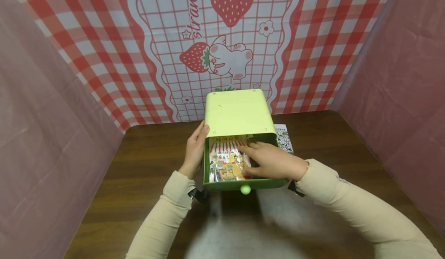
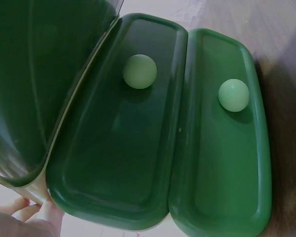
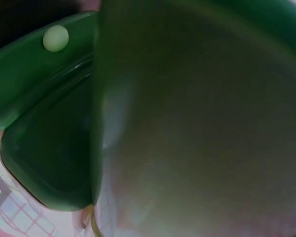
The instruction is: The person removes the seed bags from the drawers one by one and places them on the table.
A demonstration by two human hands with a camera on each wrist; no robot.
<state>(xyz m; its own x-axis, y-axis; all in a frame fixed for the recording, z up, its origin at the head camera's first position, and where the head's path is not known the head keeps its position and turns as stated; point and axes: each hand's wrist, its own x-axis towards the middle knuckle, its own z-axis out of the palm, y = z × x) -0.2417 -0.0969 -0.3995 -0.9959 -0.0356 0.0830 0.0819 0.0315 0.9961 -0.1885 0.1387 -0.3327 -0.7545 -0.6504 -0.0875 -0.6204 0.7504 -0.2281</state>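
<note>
A small pale yellow-green drawer cabinet point(image 1: 238, 112) stands on the table with its top green drawer point(image 1: 219, 185) pulled out. Inside lies a shiny packet point(image 1: 226, 164) printed with a striped awning and a shop scene. My right hand point(image 1: 274, 160) reaches over the drawer's right side, its extended fingers and thumb at the packet's right edge. My left hand point(image 1: 195, 151) rests against the cabinet's left side, fingers extended along it. In the left wrist view, that hand point(image 2: 34, 219) shows at the lower left, beside two shut drawer fronts point(image 2: 113, 148) with round knobs.
A printed white card point(image 1: 285, 139) lies on the brown table point(image 1: 149, 166) right of the cabinet. Behind hangs a strawberry-patterned cloth point(image 1: 167, 58), with pink curtains point(image 1: 41, 116) at the sides. The drawer's side point(image 3: 197, 123) fills much of the right wrist view.
</note>
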